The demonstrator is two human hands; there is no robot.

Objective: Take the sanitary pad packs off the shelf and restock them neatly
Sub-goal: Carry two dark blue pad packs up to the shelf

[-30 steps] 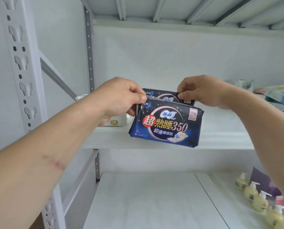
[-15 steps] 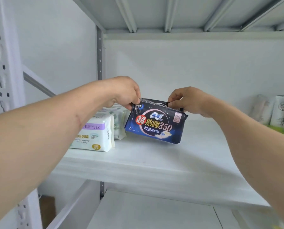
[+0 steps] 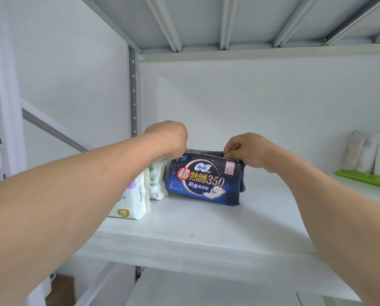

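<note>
Left hand point(image 3: 170, 138): fingers curled, pinched the top left corner of the dark blue pad packs point(image 3: 203, 181).
Right hand point(image 3: 245, 151): pinched the top right corner.
Pad packs: stood upright under both hands on the shelf point(image 3: 206, 230).
White packs point(image 3: 138, 193): just left of the left hand.

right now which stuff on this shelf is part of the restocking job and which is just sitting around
Part of the job:
- dark blue pad packs, upright on the shelf
- left hand and right hand, pinching their top edge
- white pad packs beside them

Just sitting there:
- pale packs at far right
- green tray under them
</note>
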